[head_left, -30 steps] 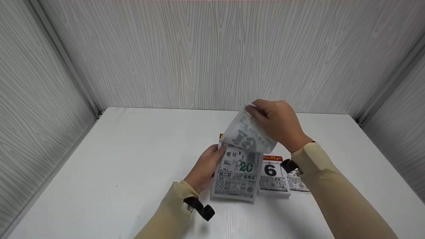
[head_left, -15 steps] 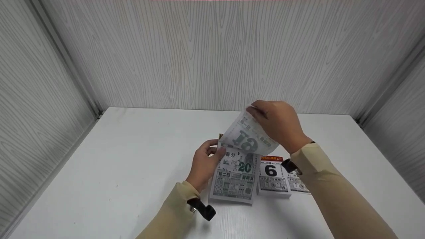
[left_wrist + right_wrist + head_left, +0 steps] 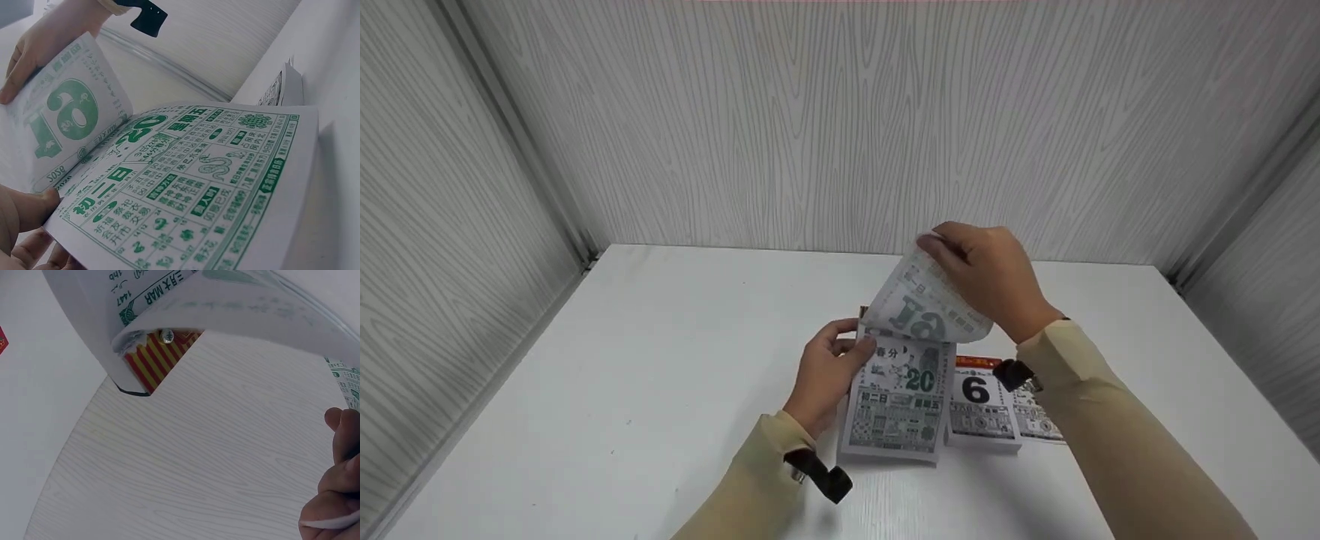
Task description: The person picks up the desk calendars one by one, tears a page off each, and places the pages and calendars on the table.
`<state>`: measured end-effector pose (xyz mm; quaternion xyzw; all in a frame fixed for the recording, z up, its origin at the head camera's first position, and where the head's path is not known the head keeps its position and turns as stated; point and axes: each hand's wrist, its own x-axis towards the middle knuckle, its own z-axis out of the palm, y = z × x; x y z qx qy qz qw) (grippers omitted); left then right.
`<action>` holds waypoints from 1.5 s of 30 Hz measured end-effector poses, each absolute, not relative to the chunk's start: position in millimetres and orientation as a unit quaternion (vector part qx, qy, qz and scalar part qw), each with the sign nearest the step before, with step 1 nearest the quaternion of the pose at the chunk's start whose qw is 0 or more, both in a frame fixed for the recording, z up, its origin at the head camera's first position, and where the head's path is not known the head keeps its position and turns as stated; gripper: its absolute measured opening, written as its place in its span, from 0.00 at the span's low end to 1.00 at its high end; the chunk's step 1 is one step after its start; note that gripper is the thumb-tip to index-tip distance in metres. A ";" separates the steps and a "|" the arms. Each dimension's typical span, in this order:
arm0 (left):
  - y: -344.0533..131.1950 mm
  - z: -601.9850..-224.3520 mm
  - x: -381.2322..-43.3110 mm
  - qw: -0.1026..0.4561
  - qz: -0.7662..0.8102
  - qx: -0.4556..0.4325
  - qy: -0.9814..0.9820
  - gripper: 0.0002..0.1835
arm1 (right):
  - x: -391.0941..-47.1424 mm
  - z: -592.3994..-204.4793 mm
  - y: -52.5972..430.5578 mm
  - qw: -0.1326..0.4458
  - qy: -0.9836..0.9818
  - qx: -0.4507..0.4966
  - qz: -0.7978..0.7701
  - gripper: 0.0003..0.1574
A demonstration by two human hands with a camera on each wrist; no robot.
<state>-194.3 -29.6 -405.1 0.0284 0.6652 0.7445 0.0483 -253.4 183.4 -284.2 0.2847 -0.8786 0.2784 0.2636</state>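
In the head view, a tear-off calendar (image 3: 894, 431) shows a green 20 on its front page. My left hand (image 3: 823, 375) holds its left edge, thumb on the page and fingers behind, as the left wrist view also shows. Above and to the right, my right hand (image 3: 994, 277) pinches the far end of a thin lifted sheet (image 3: 921, 296), whose 19 shows reversed. That sheet (image 3: 73, 112) curves up from the calendar's top, still joined there. In the right wrist view, a red-and-yellow striped header (image 3: 154, 363) with a metal fastener shows beside a ragged paper edge.
Right of the held calendar lies a second thick calendar (image 3: 976, 394) with a black 6 and a red header. Printed paper (image 3: 1035, 420) shows beyond it, partly behind the right sleeve. The white table (image 3: 675, 360) is bounded by wood-grain panels (image 3: 840, 120) at back and sides.
My left index finger has risen and spread away from the thumb at the calendar's edge. The right hand and lifted sheet have stayed nearly in place.
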 end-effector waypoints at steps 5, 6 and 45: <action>-29.1 -404.1 -194.7 0.055 0.752 0.016 0.656 0.25 | -258.6 -282.8 184.1 0.255 -0.880 0.287 0.279 0.14; -29.0 -404.1 -194.8 0.055 0.753 0.014 0.656 0.25 | -259.6 -282.9 184.4 0.254 -0.881 0.286 0.278 0.14; -23.7 -405.4 -193.2 0.071 0.759 -0.002 0.647 0.27 | -271.0 -292.4 188.1 0.223 -0.900 0.224 0.301 0.20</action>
